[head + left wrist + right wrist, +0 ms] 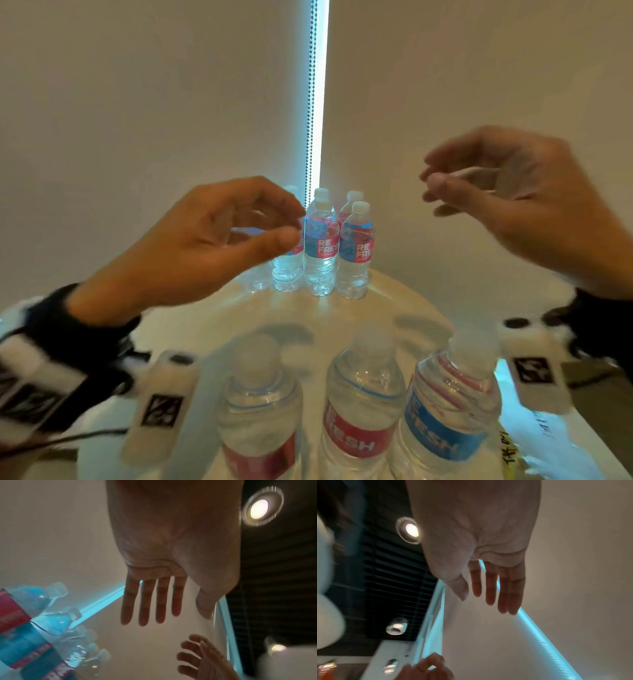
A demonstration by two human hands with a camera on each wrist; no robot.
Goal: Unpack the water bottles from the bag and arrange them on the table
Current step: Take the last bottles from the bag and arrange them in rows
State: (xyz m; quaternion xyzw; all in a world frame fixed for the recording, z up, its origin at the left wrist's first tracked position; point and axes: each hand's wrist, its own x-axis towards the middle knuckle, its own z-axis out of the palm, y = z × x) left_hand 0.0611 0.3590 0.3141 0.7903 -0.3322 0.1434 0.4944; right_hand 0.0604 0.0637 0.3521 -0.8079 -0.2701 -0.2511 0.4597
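head: high, looks down at table (394,308) | wrists: close, upward, share blinds

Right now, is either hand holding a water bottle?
No, the left hand and right hand hang empty above the table, fingers relaxed.

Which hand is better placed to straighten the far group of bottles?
Probably the left hand: it hovers open right beside the far bottles, while the right hand is raised farther away.

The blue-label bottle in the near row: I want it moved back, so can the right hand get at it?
Probably yes: the right hand hovers empty above the blue-label bottle, with nothing between them.
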